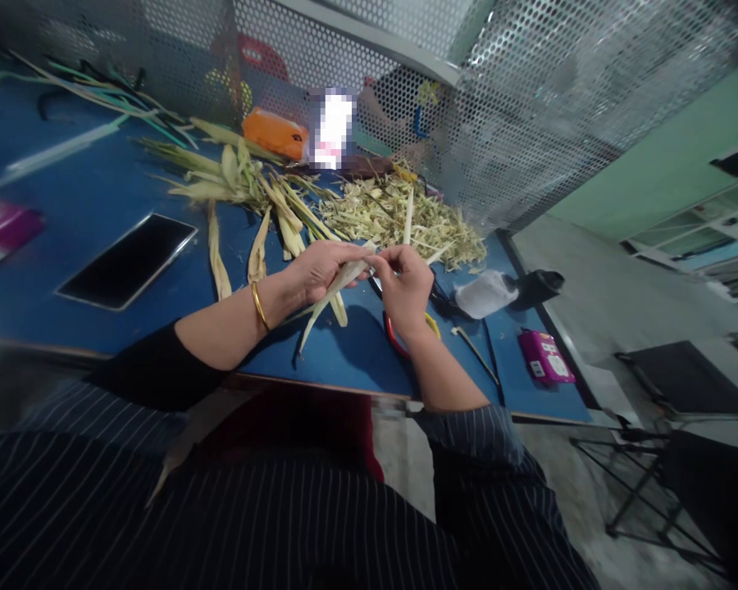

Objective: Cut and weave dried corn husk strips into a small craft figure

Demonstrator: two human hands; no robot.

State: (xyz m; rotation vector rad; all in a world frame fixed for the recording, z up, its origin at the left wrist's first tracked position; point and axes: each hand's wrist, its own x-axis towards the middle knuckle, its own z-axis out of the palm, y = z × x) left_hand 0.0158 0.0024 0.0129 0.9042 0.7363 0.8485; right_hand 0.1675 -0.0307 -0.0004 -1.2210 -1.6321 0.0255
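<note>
A pale dried corn husk strip point(325, 303) runs through both of my hands above the table's front part. My left hand point(316, 274) has its fingers folded around the strip, whose thin end hangs down toward me. At the strip's other end, my right hand point(407, 287) pinches it between thumb and fingers. Below my right hand lie scissors with a red and yellow handle point(395, 338), partly hidden by the wrist. Just beyond the hands are a bundle of dried husks point(230, 174) and a heap of shredded husk scraps point(399, 215).
A dark-screened phone point(129, 260) lies left on the blue table point(320, 360). An orange packet point(275, 133) and a blurred-out bright screen point(333, 127) stand at the back, before a perforated metal partition point(541, 90). A purple packet point(546, 357) lies right; green strips point(123, 102) lie far left.
</note>
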